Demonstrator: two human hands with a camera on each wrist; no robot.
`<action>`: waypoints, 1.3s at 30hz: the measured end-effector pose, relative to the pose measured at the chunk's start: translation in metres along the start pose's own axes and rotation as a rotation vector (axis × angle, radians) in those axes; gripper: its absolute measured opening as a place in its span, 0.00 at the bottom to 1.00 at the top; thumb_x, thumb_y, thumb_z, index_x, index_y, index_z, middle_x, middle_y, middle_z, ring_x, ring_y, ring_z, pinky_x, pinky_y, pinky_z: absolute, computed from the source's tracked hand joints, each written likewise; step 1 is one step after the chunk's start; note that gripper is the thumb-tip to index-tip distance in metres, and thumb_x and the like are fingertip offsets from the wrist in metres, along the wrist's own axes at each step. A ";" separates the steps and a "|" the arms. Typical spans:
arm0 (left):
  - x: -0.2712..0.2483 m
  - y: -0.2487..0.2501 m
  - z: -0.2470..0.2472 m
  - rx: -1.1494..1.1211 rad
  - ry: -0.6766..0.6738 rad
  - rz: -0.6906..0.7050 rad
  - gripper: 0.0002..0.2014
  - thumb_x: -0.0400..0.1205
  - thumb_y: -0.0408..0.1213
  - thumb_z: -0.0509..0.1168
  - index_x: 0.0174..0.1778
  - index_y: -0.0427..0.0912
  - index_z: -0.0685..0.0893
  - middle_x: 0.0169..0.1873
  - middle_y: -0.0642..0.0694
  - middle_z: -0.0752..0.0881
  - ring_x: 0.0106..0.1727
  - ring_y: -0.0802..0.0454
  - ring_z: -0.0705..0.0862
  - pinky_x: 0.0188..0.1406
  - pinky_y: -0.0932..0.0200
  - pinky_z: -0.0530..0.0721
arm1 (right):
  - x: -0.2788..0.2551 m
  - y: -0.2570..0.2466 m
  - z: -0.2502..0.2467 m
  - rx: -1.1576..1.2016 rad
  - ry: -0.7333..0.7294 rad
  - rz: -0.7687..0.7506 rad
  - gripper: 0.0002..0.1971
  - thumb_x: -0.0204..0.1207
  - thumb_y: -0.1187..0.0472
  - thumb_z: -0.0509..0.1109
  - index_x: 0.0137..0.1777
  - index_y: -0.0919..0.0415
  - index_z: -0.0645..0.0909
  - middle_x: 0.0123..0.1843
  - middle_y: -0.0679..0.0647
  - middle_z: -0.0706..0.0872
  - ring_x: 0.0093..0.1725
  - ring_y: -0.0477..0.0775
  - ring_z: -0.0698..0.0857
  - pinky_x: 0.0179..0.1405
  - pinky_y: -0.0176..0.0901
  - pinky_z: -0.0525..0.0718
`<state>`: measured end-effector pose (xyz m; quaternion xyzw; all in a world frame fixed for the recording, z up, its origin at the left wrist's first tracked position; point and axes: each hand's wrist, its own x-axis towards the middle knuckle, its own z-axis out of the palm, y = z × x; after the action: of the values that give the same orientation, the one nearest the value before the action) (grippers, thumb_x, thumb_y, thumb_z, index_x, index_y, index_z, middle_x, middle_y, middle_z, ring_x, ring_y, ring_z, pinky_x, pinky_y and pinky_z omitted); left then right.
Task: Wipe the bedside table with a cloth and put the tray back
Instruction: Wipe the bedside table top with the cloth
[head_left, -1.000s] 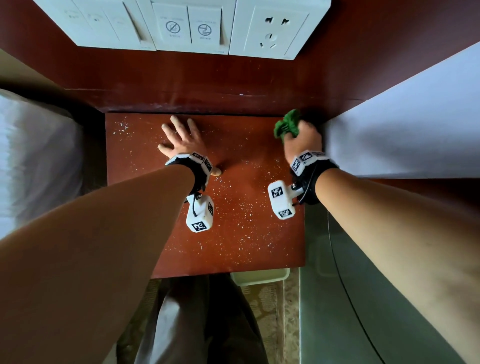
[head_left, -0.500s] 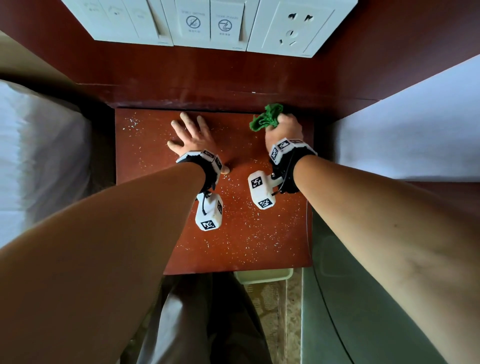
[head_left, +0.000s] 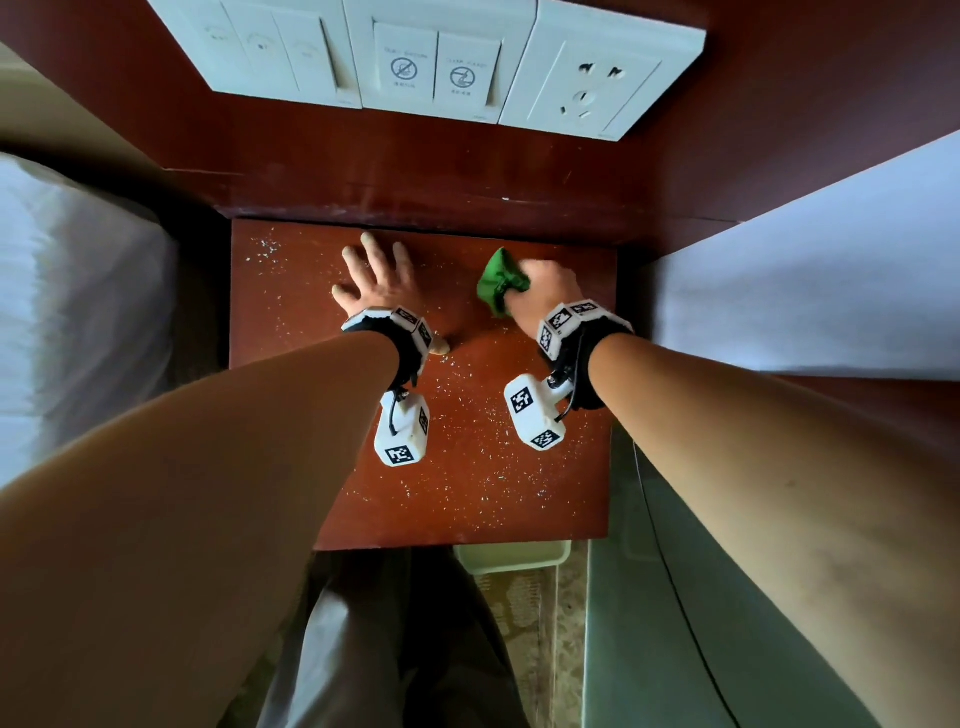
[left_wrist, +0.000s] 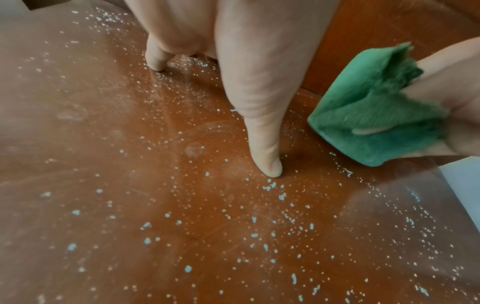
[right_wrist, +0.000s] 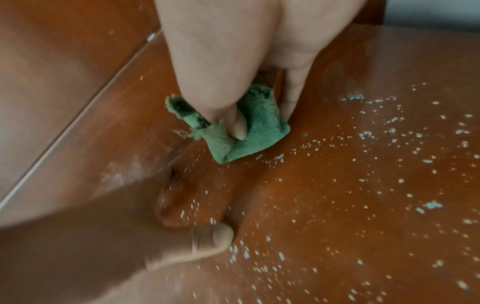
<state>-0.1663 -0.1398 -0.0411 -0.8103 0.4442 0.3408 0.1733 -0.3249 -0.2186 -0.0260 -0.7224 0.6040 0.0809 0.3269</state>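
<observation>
**Cloth bunched in the right hand on the crumb-strewn table**

Cloth (head_left: 500, 281), green and bunched, clamped in the right hand (head_left: 545, 291): fingers curled over it, one fingertip (right_wrist: 239, 127) dug into the folds, lower edge pressed on the bedside table (head_left: 291, 415). Sits toward 1 o'clock on the tabletop, close to the back edge, just right of the other hand. Seen again from the left wrist (left_wrist: 374, 107), gripped at its right side, its corner touching the wood.

Left hand (head_left: 376, 283) spread flat toward 11 o'clock of the tabletop, fingers straight and apart, holding nothing; thumb tip (left_wrist: 270, 167) planted on the wood and pointing toward the cloth. Same thumb visible in the right wrist view (right_wrist: 213, 238), well short of the cloth.

White crumbs (head_left: 467, 447) scattered over most of the reddish-brown top, thickest from the centre toward 6 o'clock, with a small patch at the 10 o'clock corner (head_left: 262, 249). Strip of wood right behind the cloth almost free of specks.

Pale tray (head_left: 511, 555) poking out below the table's front edge at 6 o'clock, only its rim showing. White bedding (head_left: 78, 312) at 9 o'clock, another white surface (head_left: 805, 291) at 3 o'clock. Switch and socket panel (head_left: 431, 67) on the wooden wall at 12 o'clock.
</observation>
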 end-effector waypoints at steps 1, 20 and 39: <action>0.000 -0.004 -0.002 -0.008 -0.011 0.018 0.75 0.56 0.64 0.81 0.84 0.43 0.34 0.82 0.35 0.31 0.83 0.32 0.37 0.78 0.29 0.56 | 0.001 0.002 -0.004 0.045 0.066 0.050 0.04 0.71 0.59 0.67 0.37 0.58 0.79 0.35 0.52 0.85 0.39 0.60 0.85 0.34 0.39 0.75; 0.015 -0.068 -0.006 0.167 0.032 0.160 0.79 0.49 0.66 0.82 0.84 0.48 0.33 0.82 0.43 0.31 0.83 0.34 0.36 0.78 0.27 0.54 | 0.004 0.005 0.006 -0.025 0.167 0.065 0.12 0.74 0.65 0.65 0.56 0.59 0.83 0.60 0.54 0.84 0.59 0.61 0.83 0.53 0.43 0.79; 0.012 -0.061 -0.006 0.175 0.002 0.128 0.77 0.53 0.66 0.81 0.83 0.50 0.30 0.82 0.39 0.29 0.83 0.32 0.34 0.78 0.27 0.54 | 0.004 0.008 -0.004 0.225 0.326 0.365 0.11 0.77 0.56 0.66 0.53 0.62 0.83 0.54 0.60 0.87 0.53 0.60 0.86 0.42 0.39 0.71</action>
<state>-0.1081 -0.1173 -0.0472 -0.7623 0.5234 0.3103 0.2208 -0.3324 -0.2245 -0.0277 -0.5639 0.7741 -0.0465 0.2837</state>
